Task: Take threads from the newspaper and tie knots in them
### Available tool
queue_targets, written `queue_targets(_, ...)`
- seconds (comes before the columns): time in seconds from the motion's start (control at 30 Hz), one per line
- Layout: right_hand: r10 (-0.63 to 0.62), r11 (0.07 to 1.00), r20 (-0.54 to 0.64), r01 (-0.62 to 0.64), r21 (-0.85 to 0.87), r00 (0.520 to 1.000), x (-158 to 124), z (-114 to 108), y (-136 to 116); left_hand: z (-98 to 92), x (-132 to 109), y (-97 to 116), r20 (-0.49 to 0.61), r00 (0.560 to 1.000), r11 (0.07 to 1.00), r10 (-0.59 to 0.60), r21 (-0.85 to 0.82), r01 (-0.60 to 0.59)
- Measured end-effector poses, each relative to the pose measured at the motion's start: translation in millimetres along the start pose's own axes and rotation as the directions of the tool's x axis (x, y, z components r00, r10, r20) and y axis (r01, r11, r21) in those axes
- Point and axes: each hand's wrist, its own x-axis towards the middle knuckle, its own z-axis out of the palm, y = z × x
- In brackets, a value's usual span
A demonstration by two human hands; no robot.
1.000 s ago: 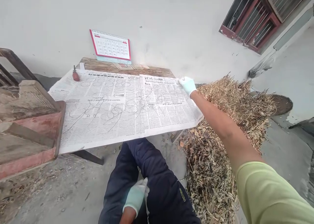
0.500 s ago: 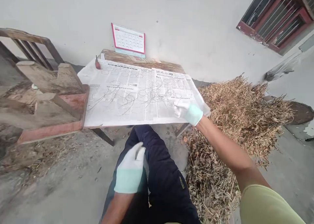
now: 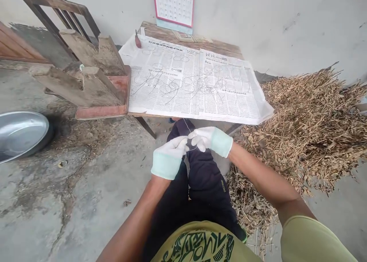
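My left hand [image 3: 169, 157], in a white glove with a mint cuff, is closed in a pinch on a thin wire [image 3: 187, 125] above my lap. Fingertip to fingertip with it, my right hand [image 3: 210, 139], gloved the same way, pinches the wire too. One end of the wire sticks up toward the table edge, and a loop curves below the fingers. Just beyond my hands, newspaper sheets [image 3: 183, 109] cover the table. Several thin wire pieces [image 3: 172, 88], bent into loops with loose tails, lie spread over them. A pointed tool with a dark red handle [image 3: 138, 42] rests at the far left corner.
An upturned wooden stool [image 3: 101, 112] adjoins the table's left side, before a wooden chair [image 3: 61, 4]. A metal basin [image 3: 25, 130] sits on the floor at left. Dried stalks [image 3: 309, 120] are heaped at right. A desk calendar [image 3: 173, 5] stands against the wall.
My right hand has come back from the table's right front edge to my lap. My left hand has risen to meet it, and a wire now shows between them. The view has tilted down.
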Motion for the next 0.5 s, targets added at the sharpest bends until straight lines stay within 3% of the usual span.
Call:
queue_targets(0.17,-0.077,0.985,-0.1,0.06,-0.161,0.992,-6,13,16,0.2,-6,5,-0.129,0.991,0.999,-0.034,-0.027,0.03)
queue_targets(0.27,-0.132,0.971,-0.143,0.099,-0.219,0.981,-6,22,26,-0.2,-8,12,-0.141,0.987,0.997,-0.076,-0.04,0.071)
queue_targets(0.5,-0.18,0.951,-0.22,0.113,-0.286,0.959,-3,27,30,-12.9,10,-3,0.163,0.983,0.957,-0.084,-0.261,0.125)
